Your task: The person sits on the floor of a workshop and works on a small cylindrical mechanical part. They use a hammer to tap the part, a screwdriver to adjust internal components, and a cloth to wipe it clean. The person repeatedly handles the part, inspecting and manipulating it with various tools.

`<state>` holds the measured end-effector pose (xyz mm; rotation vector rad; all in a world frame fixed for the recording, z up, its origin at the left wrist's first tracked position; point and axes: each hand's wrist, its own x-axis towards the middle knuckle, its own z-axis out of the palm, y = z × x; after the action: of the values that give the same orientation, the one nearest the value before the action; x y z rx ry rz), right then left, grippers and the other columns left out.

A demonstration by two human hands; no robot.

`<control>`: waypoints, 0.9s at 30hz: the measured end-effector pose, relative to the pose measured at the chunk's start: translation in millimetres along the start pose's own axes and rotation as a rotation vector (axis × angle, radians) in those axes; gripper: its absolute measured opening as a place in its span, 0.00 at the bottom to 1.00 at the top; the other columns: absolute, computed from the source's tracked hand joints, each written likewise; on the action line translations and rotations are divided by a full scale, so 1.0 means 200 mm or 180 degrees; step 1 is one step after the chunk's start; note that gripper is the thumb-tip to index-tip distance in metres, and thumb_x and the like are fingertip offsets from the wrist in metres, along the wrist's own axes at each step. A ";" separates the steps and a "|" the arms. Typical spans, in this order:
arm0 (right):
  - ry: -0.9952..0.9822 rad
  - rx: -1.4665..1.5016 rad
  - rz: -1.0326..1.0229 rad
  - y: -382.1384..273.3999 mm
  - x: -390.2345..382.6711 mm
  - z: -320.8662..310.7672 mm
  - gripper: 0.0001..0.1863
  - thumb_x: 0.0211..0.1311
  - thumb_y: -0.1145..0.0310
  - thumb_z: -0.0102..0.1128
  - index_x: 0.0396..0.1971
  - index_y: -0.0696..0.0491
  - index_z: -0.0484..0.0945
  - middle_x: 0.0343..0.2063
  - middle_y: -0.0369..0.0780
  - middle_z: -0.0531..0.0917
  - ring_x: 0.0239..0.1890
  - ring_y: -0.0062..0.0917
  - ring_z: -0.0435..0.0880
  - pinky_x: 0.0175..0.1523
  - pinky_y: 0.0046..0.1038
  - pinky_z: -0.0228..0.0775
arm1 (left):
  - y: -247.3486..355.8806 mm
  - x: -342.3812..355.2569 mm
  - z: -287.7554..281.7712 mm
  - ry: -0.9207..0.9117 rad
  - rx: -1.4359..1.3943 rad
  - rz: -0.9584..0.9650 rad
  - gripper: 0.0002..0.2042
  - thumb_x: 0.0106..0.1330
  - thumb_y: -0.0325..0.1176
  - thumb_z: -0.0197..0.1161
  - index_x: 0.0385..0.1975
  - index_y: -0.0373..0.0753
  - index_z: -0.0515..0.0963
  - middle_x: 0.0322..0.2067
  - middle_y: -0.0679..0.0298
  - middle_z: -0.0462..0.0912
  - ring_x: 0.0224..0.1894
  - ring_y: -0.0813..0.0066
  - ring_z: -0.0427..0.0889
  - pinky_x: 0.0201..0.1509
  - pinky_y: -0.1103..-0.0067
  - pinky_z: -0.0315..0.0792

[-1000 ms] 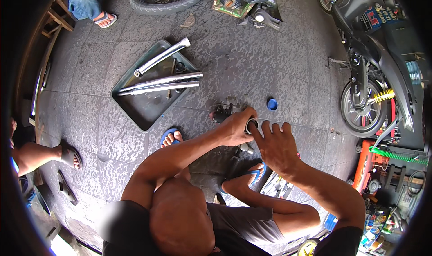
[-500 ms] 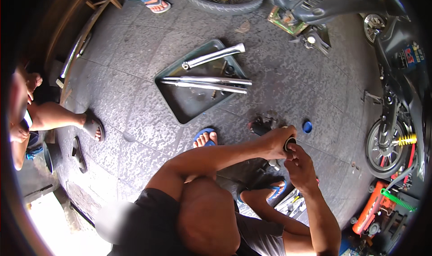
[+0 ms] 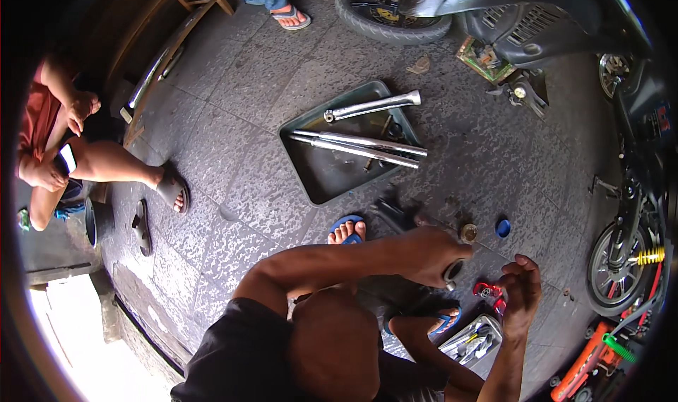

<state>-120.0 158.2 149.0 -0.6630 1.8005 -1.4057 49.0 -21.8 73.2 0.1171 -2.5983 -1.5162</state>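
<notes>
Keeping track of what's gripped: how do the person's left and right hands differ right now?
The left hand is closed around a part with a dark, round opening, while the right hand shows nothing in its grasp, its fingers loosely bent. The left hand reaches in from the left of the picture; the right hand comes up from below. Both hands are bare.

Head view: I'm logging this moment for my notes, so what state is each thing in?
Left hand: closed around a hollow part
Hollow part: held, open end showing
Right hand: half-open, nothing visibly held
Gray tray: on the floor, uncovered
Chrome tubes: lying across the gray tray
Blue cap: loose on the floor
Tool tray: uncovered, tools inside
</notes>
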 end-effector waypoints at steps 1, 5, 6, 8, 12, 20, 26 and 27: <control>0.0026 0.0050 0.0107 0.04 0.00 -0.03 0.21 0.57 0.76 0.54 0.53 0.57 0.71 0.37 0.36 0.79 0.32 0.15 0.78 0.37 0.19 0.73 | -0.01 -0.04 -0.03 -0.0068 0.0249 -0.0020 0.22 0.46 0.35 0.72 0.40 0.37 0.74 0.30 0.51 0.81 0.38 0.49 0.82 0.41 0.60 0.73; -0.0036 -0.0029 0.0509 0.34 -0.05 -0.12 0.20 0.60 0.75 0.57 0.53 0.61 0.70 0.33 0.39 0.81 0.29 0.20 0.80 0.37 0.21 0.76 | -0.17 -0.16 -0.14 -0.0237 0.0965 -0.0748 0.22 0.46 0.34 0.71 0.43 0.39 0.75 0.32 0.53 0.82 0.40 0.49 0.82 0.44 0.60 0.74; -0.0017 -0.0012 0.0486 0.42 -0.07 -0.11 0.20 0.60 0.72 0.58 0.52 0.62 0.71 0.32 0.40 0.81 0.29 0.20 0.80 0.35 0.21 0.76 | -0.21 -0.18 -0.17 -0.0346 0.1119 -0.1005 0.22 0.46 0.34 0.71 0.44 0.40 0.75 0.32 0.54 0.82 0.40 0.50 0.82 0.45 0.60 0.75; -0.0054 -0.0181 0.0721 0.54 -0.09 -0.08 0.20 0.60 0.71 0.59 0.51 0.62 0.72 0.32 0.40 0.82 0.29 0.20 0.81 0.35 0.21 0.77 | -0.38 -0.25 -0.16 -0.0415 0.1454 -0.1346 0.23 0.46 0.35 0.72 0.44 0.41 0.76 0.31 0.54 0.82 0.40 0.51 0.83 0.45 0.61 0.76; -0.0108 -0.0387 0.0836 0.68 -0.13 -0.01 0.20 0.61 0.69 0.60 0.51 0.61 0.73 0.31 0.40 0.83 0.29 0.20 0.82 0.33 0.22 0.76 | -0.58 -0.34 -0.11 -0.0185 0.1930 -0.1417 0.24 0.44 0.36 0.73 0.44 0.42 0.75 0.33 0.55 0.82 0.43 0.53 0.82 0.49 0.64 0.74; -0.0129 -0.1019 0.1008 0.84 -0.19 0.00 0.19 0.59 0.68 0.57 0.50 0.57 0.74 0.29 0.43 0.84 0.29 0.24 0.85 0.35 0.26 0.75 | -0.81 -0.42 -0.03 -0.0002 0.1923 -0.1485 0.26 0.45 0.38 0.74 0.45 0.39 0.76 0.43 0.55 0.78 0.53 0.54 0.75 0.59 0.65 0.67; 0.0089 -0.1527 0.1213 0.98 -0.20 -0.06 0.19 0.59 0.68 0.54 0.50 0.56 0.76 0.27 0.45 0.84 0.33 0.33 0.86 0.41 0.32 0.76 | -0.84 -0.05 -0.41 0.1729 0.1811 -0.0106 0.13 0.54 0.32 0.67 0.38 0.33 0.78 0.36 0.48 0.80 0.42 0.44 0.79 0.52 0.60 0.71; 0.0130 -0.1545 0.1310 0.99 -0.20 -0.07 0.19 0.59 0.68 0.54 0.50 0.56 0.76 0.27 0.46 0.84 0.33 0.34 0.86 0.41 0.32 0.75 | -0.96 0.03 -0.49 0.1885 0.1970 -0.0677 0.15 0.56 0.31 0.66 0.42 0.33 0.76 0.40 0.47 0.79 0.46 0.44 0.77 0.52 0.59 0.70</control>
<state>-99.3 250.1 -30.6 -0.4613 2.1817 -0.7200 57.1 -200.8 -46.4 0.7855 -2.4774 -0.5248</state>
